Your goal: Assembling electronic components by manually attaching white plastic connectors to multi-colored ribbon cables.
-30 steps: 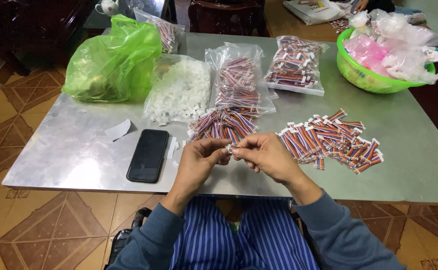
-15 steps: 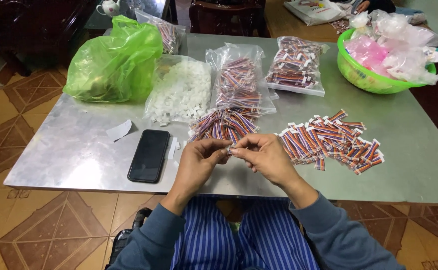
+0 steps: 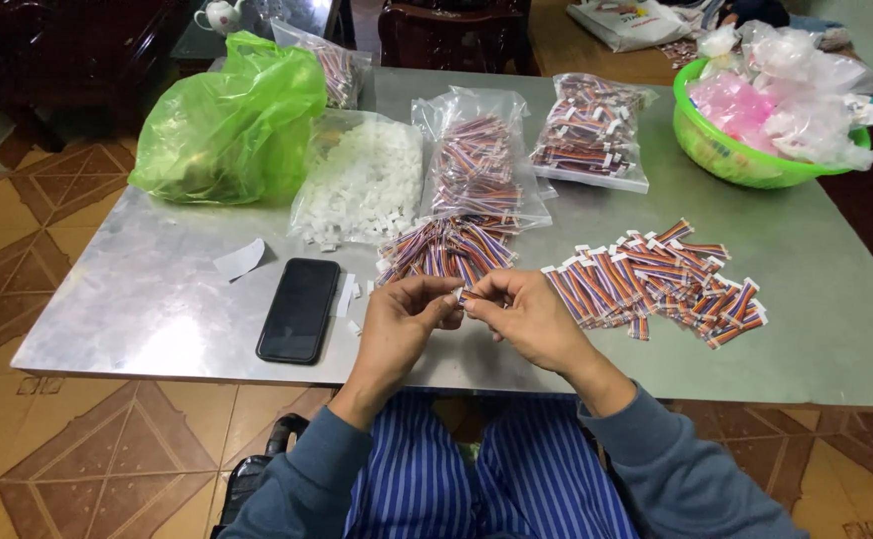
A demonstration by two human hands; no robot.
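Observation:
My left hand point(image 3: 407, 317) and my right hand point(image 3: 526, 317) meet at the table's near edge, fingertips pinched together on one small wire lead with a white connector point(image 3: 459, 294). Just beyond them lies a loose heap of striped wire leads point(image 3: 446, 250). To the right of my right hand spreads a pile of wire leads with white connectors fitted point(image 3: 656, 284). A clear bag of small white connectors point(image 3: 362, 185) lies beyond the left hand.
A black phone point(image 3: 299, 309) lies left of my hands on the metal table point(image 3: 137, 299), with paper scraps point(image 3: 240, 260) nearby. Behind are a green plastic bag point(image 3: 232, 125), clear bags of wire leads point(image 3: 481, 160) point(image 3: 591, 130), and a green basin of bags point(image 3: 746, 155).

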